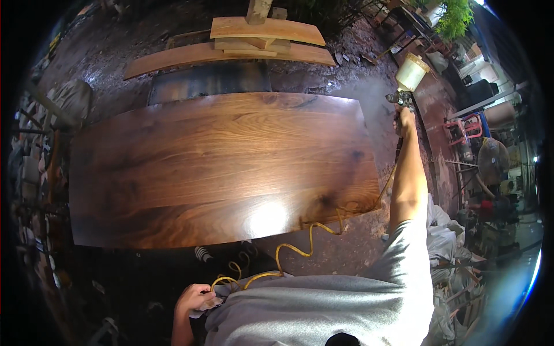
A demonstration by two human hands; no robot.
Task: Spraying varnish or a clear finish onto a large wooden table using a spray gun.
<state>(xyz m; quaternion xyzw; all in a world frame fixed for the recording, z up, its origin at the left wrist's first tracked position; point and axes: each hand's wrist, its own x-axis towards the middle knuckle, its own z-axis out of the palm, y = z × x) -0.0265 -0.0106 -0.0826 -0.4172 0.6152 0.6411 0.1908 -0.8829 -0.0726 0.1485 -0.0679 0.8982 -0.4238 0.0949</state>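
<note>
My right hand point(405, 119), its arm stretched far forward, is closed round the handle of a spray gun point(401, 99). A pale, translucent paint cup point(412, 73) with a yellowish lid sits on top of the gun. Both are just beyond the right end of a wide, glossy brown wooden tabletop point(231, 161), apart from it. Faint mist hangs by the nozzle. Close to my body at the lower left, my left hand point(196, 298) is closed on a coiled yellow air hose point(283, 252). Something whitish shows under that hand. The hose runs along the tabletop's near right edge toward the gun.
Past the tabletop's far edge lie stacked wooden boards point(271, 30) and a dark panel point(210, 79). To the right stand a pink plastic stool point(464, 128) and a round fan point(493, 154). White sacks point(443, 230) lie beside my right arm. Clutter lines the left side.
</note>
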